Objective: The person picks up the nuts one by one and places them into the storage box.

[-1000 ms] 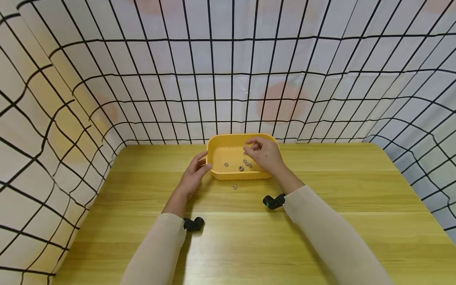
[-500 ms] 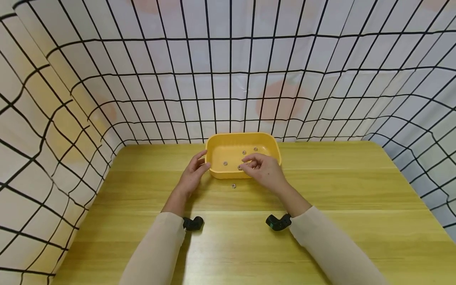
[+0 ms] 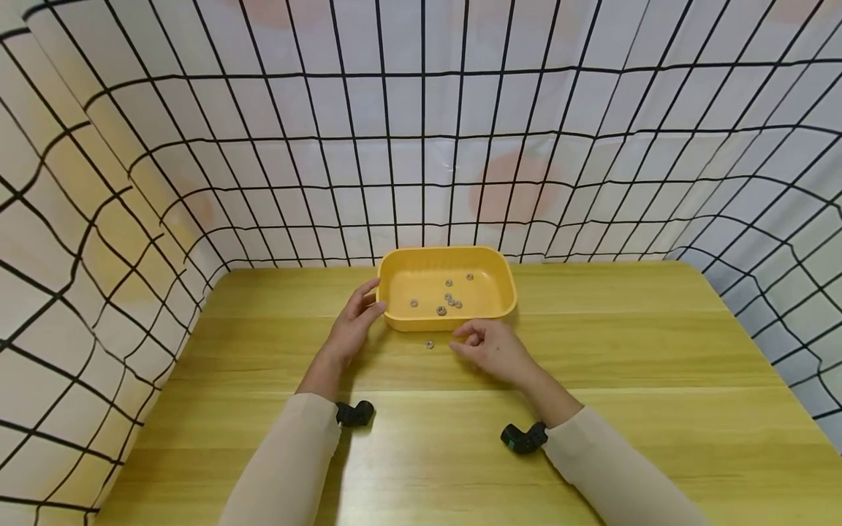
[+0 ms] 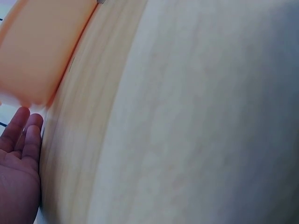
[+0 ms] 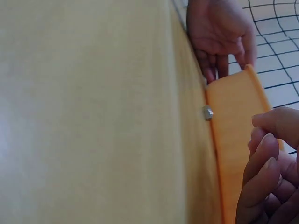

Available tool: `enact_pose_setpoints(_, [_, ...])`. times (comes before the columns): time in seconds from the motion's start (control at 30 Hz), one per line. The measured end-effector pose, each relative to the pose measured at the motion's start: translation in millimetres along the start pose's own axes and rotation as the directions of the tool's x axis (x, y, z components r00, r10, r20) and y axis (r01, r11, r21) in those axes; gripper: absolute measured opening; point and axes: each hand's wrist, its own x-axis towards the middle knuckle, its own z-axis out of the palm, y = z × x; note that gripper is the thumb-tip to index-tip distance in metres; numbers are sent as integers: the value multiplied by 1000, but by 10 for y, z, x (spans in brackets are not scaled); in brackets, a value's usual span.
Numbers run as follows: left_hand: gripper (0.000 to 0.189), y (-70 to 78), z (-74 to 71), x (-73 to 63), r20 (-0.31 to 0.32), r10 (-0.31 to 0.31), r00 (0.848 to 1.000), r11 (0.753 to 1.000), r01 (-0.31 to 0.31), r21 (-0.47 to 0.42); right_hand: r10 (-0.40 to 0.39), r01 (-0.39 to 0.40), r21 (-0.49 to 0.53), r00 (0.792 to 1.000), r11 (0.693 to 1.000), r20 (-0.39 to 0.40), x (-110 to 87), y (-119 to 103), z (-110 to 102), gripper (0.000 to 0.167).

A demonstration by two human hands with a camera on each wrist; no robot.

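Observation:
A yellow tray [image 3: 483,292] stands at the back of the table with several small metal nuts [image 3: 441,310] scattered on its floor. One more nut [image 3: 430,344] lies on the wood just in front of the tray, also visible as a grey nut [image 5: 208,113] beside the tray wall in the right wrist view. My left hand [image 3: 351,326] rests at the tray's left end, its relaxed fingers against the wall [image 4: 21,140]. To the right of the loose nut is my right hand [image 3: 495,352], low by the tray's front wall, fingers loosely bent and nothing visible between thumb and forefinger.
The wooden table [image 3: 421,453] runs up to a white curtain with a black grid [image 3: 421,161] close behind the tray. Similar grid panels stand along the left and right sides. Small black cameras [image 3: 524,438] sit on both wrists.
My right hand has come from over the tray's inside, toward me, to the table before its front wall. A nut now lies at the tray's back right. My left hand has stayed in place.

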Motion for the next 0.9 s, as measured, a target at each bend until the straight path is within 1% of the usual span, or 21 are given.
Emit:
enact_pose_setpoints(0.03, [51, -42, 3, 20, -7, 5, 1000, 1000, -5, 4, 10, -10, 15, 1000, 1000, 8, 5, 26, 18, 21])
enact_pose_setpoints(0.2, [52, -42, 11, 18, -9, 1, 1000, 1000, -1, 9, 33, -34, 34, 999, 999, 30, 41, 122, 122, 25])
enact_pose_setpoints(0.43, [53, -30, 3, 20, 1, 3, 1000, 1000, -3, -4, 32, -33, 5, 999, 999, 11, 86, 107, 233, 29])
enact_pose_setpoints(0.53, [54, 34, 3, -13, 9, -14, 1000, 1000, 15, -15, 34, -34, 2, 999, 999, 7, 104, 92, 263, 30])
enact_pose_setpoints(0.67, [56, 193, 5, -110, 21, -31, 999, 999, 32, -19, 31, -31, -8, 1000, 999, 1, 131, 82, 297, 31])
enact_pose_setpoints(0.77, [56, 296, 6, -179, 26, -31, 999, 999, 32, -15, 23, -23, -21, 1000, 1000, -2, 144, 75, 318, 32])
enact_pose_setpoints(0.9, [56, 354, 18, -215, 24, -31, 999, 999, 31, -14, 4, -4, -40, 1000, 999, -7, 151, 58, 344, 30])
